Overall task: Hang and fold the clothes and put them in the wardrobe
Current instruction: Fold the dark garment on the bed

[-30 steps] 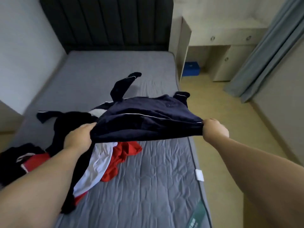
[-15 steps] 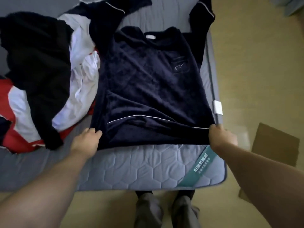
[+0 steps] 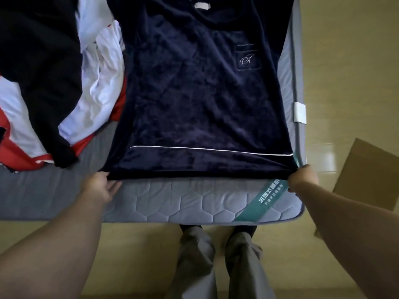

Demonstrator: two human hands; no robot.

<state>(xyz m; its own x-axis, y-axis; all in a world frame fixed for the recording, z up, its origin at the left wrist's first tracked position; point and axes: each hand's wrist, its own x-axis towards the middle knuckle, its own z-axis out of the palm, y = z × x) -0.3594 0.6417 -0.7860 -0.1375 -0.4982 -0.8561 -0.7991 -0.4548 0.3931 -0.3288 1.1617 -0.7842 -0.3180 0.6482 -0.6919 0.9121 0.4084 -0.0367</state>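
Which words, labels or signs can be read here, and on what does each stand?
Teal band on the mattress: Chinese characters, too blurred to read reliably.
Shirt pocket: embroidered cursive monogram, letter unclear.
Collar tag: no readable text.
White tag at mattress edge: blank.

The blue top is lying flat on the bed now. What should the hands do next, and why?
Probably let go of the hem and fold one side inward. The blue top already lies spread flat, front up, on the bed, and the left hand and right hand only hold its bottom corners, so it looks ready for folding.
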